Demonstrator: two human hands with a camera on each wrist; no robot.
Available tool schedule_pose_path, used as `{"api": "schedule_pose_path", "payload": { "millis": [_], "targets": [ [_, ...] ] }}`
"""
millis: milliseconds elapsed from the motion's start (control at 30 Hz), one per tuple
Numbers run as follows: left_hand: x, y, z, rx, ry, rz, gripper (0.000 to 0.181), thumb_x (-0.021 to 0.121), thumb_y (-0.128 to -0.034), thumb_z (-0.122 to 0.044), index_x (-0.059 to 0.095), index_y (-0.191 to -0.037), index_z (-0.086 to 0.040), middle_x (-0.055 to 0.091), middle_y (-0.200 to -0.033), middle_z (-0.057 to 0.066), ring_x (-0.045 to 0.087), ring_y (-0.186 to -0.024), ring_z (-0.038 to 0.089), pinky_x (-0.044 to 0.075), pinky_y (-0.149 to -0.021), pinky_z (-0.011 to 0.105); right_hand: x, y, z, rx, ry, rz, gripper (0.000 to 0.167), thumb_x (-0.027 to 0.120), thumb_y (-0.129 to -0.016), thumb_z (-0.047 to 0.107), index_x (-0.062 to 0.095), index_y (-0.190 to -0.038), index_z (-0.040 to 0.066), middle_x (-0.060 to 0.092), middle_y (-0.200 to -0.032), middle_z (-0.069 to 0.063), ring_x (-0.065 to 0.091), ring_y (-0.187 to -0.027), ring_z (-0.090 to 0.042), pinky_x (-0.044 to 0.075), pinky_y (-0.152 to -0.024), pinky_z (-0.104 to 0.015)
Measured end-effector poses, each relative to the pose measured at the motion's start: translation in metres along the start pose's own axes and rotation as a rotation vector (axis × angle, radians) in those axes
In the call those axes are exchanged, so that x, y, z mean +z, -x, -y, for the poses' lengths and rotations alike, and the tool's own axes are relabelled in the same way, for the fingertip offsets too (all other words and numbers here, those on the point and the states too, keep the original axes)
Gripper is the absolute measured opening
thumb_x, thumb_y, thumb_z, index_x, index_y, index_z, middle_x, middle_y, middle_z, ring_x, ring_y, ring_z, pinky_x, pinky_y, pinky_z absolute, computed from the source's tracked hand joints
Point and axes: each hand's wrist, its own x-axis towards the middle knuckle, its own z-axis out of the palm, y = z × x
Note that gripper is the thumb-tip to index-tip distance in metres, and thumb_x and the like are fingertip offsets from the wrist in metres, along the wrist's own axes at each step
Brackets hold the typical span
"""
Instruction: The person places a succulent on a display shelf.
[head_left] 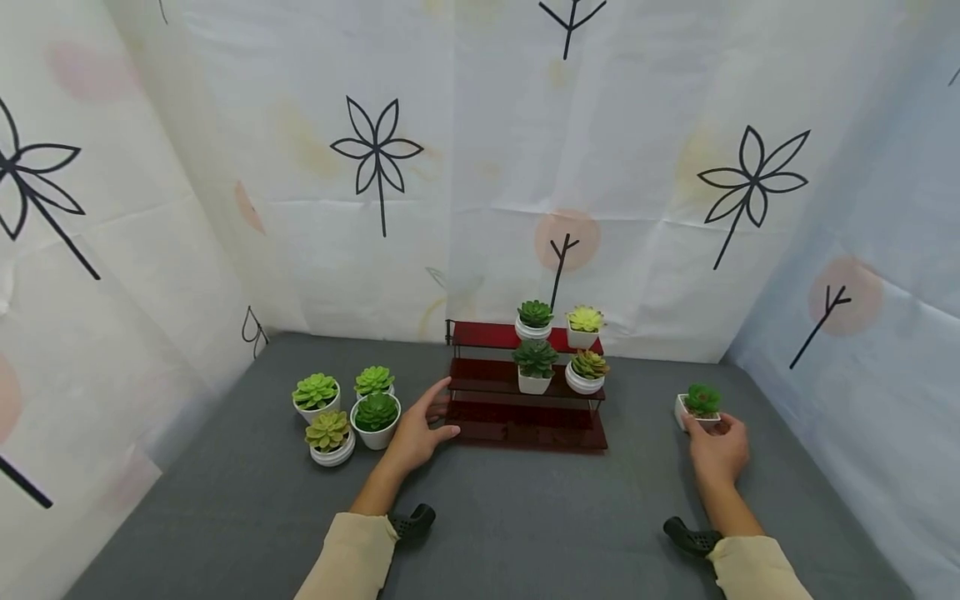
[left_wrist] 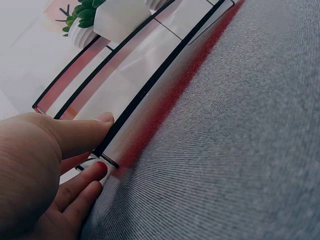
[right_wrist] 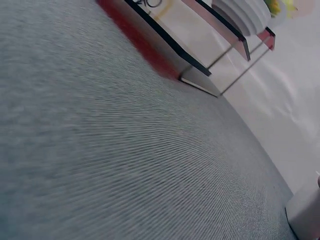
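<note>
Head view: a green succulent in a square white pot [head_left: 701, 405] is upright, well to the right of the three-tier dark red shelf [head_left: 525, 423]. The right hand [head_left: 718, 450] pinches that pot between thumb and fingers; whether its base touches the grey tabletop [head_left: 555, 517] I cannot tell. A pinch on the pot walls, clear of the leaves, with the base kept level, would probably hold it best.

At the shelf's left end, the left hand [head_left: 416, 429] is spread, its thumb laid against a front edge and its fingers loose around the end. Light, steady pressure there should stop the frame sliding without tipping it; the weight appears to sit on its right half.

On the shelf's top tier stand a dark green succulent in a ringed pot [head_left: 533, 321] and a yellow-green succulent [head_left: 584, 325]. On its middle tier are a dark green rosette in a square pot [head_left: 535, 367] and an orange-tinged succulent [head_left: 586, 372]; any pot passing near the shelf's right end should clear this last one. Left of the shelf, past the left hand, four potted succulents [head_left: 376, 421] cluster closely. Behind the shelf hangs a flower-printed cloth [head_left: 480, 167].
</note>
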Motion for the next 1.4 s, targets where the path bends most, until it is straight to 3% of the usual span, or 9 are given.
{"api": "schedule_pose_path", "payload": {
  "millis": [233, 500, 867, 1000, 1100, 1400],
  "targets": [
    [0.0, 0.001, -0.001, -0.006, 0.0, 0.008, 0.081, 0.077, -0.0822, -0.002, 0.038, -0.15, -0.021, 0.057, -0.132, 0.017, 0.057, -0.115, 0.033, 0.043, -0.098, 0.05, -0.005, 0.011, 0.001, -0.035, 0.024, 0.058, 0.065, 0.07, -0.089, 0.027, 0.044, -0.136, -0.008, 0.053, -0.119, -0.027, 0.051, -0.102, -0.032, 0.038, -0.075, -0.029],
    [0.0, 0.001, 0.001, 0.009, -0.005, 0.006, 0.081, 0.077, -0.0817, -0.001, 0.039, -0.15, -0.02, 0.058, -0.131, 0.017, 0.058, -0.114, 0.032, 0.044, -0.097, 0.05, -0.012, 0.025, 0.002, -0.067, 0.05, 0.15, 0.065, 0.069, -0.091, 0.026, 0.043, -0.139, -0.008, 0.055, -0.124, -0.029, 0.053, -0.11, -0.034, 0.034, -0.061, -0.009],
    [-0.001, 0.0, -0.001, 0.004, -0.002, 0.01, 0.08, 0.077, -0.0817, -0.001, 0.039, -0.15, -0.019, 0.058, -0.131, 0.016, 0.058, -0.114, 0.032, 0.044, -0.098, 0.05, -0.012, 0.046, 0.001, -0.104, 0.05, 0.229, 0.071, 0.07, -0.09, 0.035, 0.043, -0.14, -0.008, 0.056, -0.126, -0.028, 0.055, -0.112, -0.036, 0.034, -0.058, -0.003],
    [0.0, 0.0, 0.0, 0.005, -0.007, 0.011, 0.081, 0.077, -0.0816, -0.001, 0.039, -0.15, -0.019, 0.058, -0.131, 0.016, 0.058, -0.114, 0.032, 0.044, -0.098, 0.05, -0.012, 0.055, 0.004, -0.112, 0.031, 0.258, 0.07, 0.072, -0.089, 0.035, 0.045, -0.139, -0.006, 0.058, -0.125, -0.026, 0.059, -0.095, -0.009, 0.038, -0.061, -0.003],
    [0.001, -0.001, 0.001, 0.005, -0.007, 0.014, 0.081, 0.077, -0.0818, -0.002, 0.038, -0.15, -0.019, 0.057, -0.131, 0.016, 0.058, -0.114, 0.032, 0.044, -0.098, 0.05, -0.011, 0.062, 0.005, -0.11, 0.006, 0.282, 0.068, 0.073, -0.089, 0.033, 0.046, -0.139, -0.005, 0.058, -0.125, -0.025, 0.048, -0.083, 0.01, 0.04, -0.063, -0.003],
    [0.0, 0.0, 0.0, -0.003, -0.002, 0.011, 0.081, 0.077, -0.0822, -0.002, 0.038, -0.15, -0.022, 0.058, -0.131, 0.016, 0.058, -0.114, 0.032, 0.043, -0.098, 0.05, -0.006, 0.075, 0.014, -0.125, -0.111, 0.351, 0.06, 0.072, -0.09, 0.022, 0.047, -0.138, -0.003, 0.057, -0.127, -0.023, 0.049, -0.084, 0.015, 0.042, -0.07, -0.004]
  ]
}}
